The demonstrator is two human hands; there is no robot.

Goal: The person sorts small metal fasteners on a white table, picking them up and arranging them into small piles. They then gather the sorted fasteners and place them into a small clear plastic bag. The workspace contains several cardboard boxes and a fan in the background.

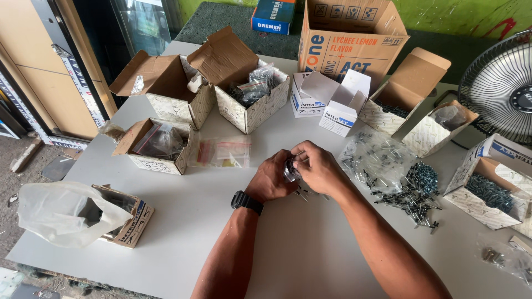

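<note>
On the grey table (183,221), open cardboard boxes (166,88) (screws (413,194) loose), fan (501,83) beside.

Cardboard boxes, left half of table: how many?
4. Back-left box, box beside it, smaller box in front of them, near-edge box partly under a white bag. None look hidden.

- Two hands, the left (271,180) and the right (317,166), were seen together on one small clear bag (289,168).
- Seven open patterned cartons (252,113) were counted on the counter (183,221).
- Two small white boxes (338,116) were counted.
- One large brown carton (346,47) was seen.
- One fan (501,88) was seen.
- One heap of loose screws (415,194) was noted.
</note>
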